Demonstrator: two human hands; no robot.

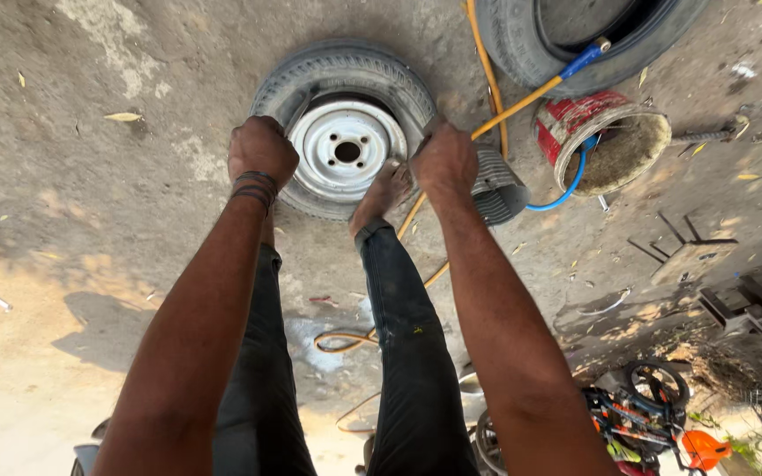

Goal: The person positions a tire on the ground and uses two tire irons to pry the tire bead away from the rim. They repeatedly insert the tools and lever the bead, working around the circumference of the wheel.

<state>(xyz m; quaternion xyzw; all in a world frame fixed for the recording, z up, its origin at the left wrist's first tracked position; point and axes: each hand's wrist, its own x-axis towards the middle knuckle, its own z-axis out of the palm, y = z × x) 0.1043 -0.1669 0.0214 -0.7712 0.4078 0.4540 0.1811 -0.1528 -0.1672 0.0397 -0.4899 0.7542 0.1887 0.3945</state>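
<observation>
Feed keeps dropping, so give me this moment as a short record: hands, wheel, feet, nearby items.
left hand: closed fist at the wheel's left edge, contents hidden
right hand: closed fist at the wheel's right edge, contents hidden
wheel: tyre on a white steel rim, flat on the ground
right foot: bare, on the tyre
nearby: yellow hose, red bucket, second tyre

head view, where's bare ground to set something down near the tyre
The bare concrete ground left of the black tyre on its white steel rim is the free patch. The right side is crowded: the yellow hose, ribbed grey can, red bucket and second tyre sit close together. Both hands, left and right, grip tools at the tyre.
</observation>
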